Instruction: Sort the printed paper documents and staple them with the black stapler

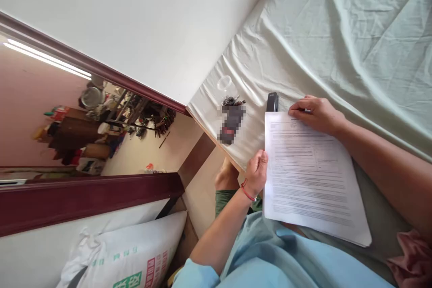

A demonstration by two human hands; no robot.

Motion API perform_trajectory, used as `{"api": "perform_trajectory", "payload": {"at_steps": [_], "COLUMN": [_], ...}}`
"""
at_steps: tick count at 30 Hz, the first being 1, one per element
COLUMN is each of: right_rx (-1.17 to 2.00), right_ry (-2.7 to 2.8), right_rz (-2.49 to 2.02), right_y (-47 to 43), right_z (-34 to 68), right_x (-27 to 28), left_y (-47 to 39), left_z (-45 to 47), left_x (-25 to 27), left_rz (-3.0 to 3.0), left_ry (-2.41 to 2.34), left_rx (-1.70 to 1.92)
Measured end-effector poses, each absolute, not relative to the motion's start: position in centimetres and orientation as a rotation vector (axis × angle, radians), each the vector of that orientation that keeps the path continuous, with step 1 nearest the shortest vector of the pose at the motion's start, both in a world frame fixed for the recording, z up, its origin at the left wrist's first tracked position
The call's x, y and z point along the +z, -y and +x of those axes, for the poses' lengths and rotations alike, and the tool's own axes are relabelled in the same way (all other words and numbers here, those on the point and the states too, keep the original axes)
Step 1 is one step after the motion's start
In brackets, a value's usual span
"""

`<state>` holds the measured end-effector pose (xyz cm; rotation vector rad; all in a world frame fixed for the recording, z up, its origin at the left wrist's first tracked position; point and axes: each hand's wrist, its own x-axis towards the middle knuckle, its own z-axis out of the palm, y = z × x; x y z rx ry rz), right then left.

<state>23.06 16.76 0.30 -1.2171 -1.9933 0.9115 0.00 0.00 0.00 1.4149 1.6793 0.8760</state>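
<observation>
A stack of printed paper sheets lies over my lap and the bed edge, text side up. My left hand, with a red string bracelet on the wrist, is closed on the stack's left edge. My right hand is at the top edge, its fingers bent over the upper right part and gripping the paper. Just beyond the top left corner lies a black stapler-like object, its near end covered by the sheets.
A clear plastic cup, small dark items and a pixelated dark object rest on the pale bedsheet. A white printed sack stands at lower left. A doorway with a dark red frame shows a cluttered room.
</observation>
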Motion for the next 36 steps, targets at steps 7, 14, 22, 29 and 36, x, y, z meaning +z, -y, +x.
{"api": "perform_trajectory", "payload": {"at_steps": [7,14,22,29,36], "right_rx": [0.853,0.91,0.946,0.922,0.884], "right_ry": [1.941,1.847,1.792,1.784,1.773], "right_rz": [-1.219,-1.224,-1.179,-1.194,-1.2], "right_y": [-16.9,-17.1,-16.9,-17.1,-17.3], "right_z": [22.8,23.0,23.1,23.4,23.2], "right_x": [-1.0,-1.3,-0.5,-0.9,-1.3], "left_y": [0.6,0.6,0.6,0.5,0.5], "left_z": [0.5,0.6,0.3,-0.2,-0.4], "left_x": [-1.4,-1.3,-1.3,-1.3,-1.1], "left_rz": [1.46,1.463,1.304,1.378,1.371], "left_ry": [-1.822,-1.83,-1.63,-1.648,-1.626], "left_rx": [0.889,0.917,0.926,0.885,0.872]}}
